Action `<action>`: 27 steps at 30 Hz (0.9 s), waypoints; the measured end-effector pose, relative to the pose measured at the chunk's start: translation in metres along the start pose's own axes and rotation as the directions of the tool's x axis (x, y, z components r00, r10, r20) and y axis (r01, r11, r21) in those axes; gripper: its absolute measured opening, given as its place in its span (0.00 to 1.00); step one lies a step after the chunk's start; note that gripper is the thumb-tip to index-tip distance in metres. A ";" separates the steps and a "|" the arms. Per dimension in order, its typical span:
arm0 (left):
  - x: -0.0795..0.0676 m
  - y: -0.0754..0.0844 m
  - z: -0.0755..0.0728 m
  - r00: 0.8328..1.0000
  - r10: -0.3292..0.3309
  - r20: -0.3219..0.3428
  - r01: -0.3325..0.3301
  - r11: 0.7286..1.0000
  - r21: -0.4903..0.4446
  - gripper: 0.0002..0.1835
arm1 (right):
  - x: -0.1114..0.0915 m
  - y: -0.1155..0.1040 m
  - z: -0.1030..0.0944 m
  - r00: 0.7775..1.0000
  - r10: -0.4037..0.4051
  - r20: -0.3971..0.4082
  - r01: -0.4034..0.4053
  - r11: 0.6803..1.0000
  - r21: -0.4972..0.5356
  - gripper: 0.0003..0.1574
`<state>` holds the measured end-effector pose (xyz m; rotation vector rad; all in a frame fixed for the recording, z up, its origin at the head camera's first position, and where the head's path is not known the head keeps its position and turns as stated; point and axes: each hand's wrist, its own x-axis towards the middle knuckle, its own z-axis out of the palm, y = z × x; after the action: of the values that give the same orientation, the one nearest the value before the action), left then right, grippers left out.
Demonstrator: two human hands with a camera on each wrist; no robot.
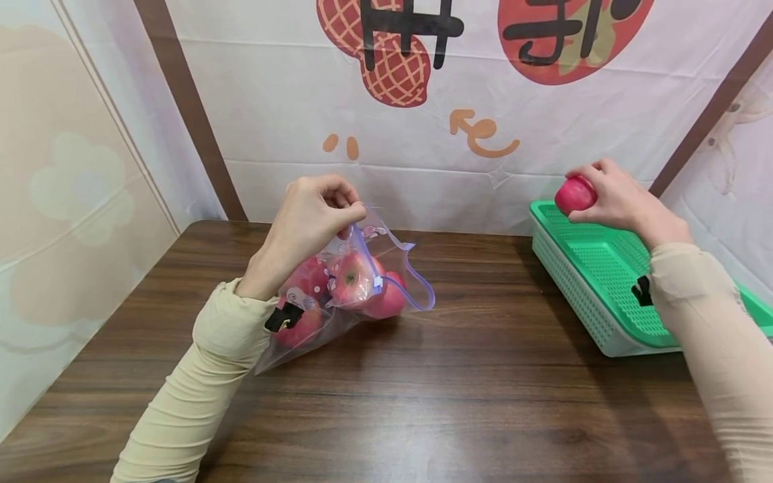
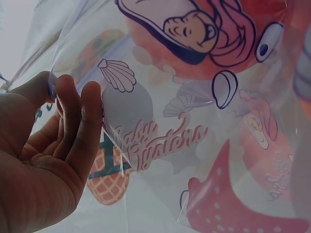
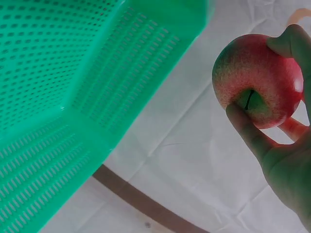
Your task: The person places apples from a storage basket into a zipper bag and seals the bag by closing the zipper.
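Observation:
A clear zip bag (image 1: 338, 322) with a purple slider edge and printed sea figures lies on the table, several red apples (image 1: 353, 278) inside it. My left hand (image 1: 317, 215) pinches the bag's upper rim between thumb and fingers, holding the mouth apart; the left wrist view shows the plastic (image 2: 160, 126) at those fingertips. In my right hand (image 1: 622, 201) is a red apple (image 1: 575, 195), held up over the far end of the green basket. The right wrist view shows this apple (image 3: 257, 80) gripped by thumb and fingers, its stem end visible.
A green perforated basket (image 1: 546, 213) sits in a white outer basket (image 1: 570, 288) at the right. Behind the wooden table (image 1: 483, 402) hangs a printed white cloth (image 1: 272, 100); another cloth (image 1: 60, 168) hangs on the left.

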<state>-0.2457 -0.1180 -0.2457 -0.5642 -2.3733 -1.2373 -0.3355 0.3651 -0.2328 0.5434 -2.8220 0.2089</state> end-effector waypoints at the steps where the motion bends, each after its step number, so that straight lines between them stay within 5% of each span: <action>1: 0.000 0.000 0.000 1.000 -0.002 0.001 0.002 1.000 0.001 0.01 | 0.001 -0.002 -0.001 1.000 -0.009 -0.011 0.009 1.000 0.002 0.45; 27: 0.000 -0.002 0.003 1.000 0.012 -0.006 -0.012 1.000 0.015 0.01 | 0.012 -0.099 -0.018 0.984 -0.141 -0.112 0.151 0.985 0.080 0.53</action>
<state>-0.2474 -0.1161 -0.2482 -0.5684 -2.3692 -1.2140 -0.3043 0.2738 -0.2034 0.7335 -2.6668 0.3253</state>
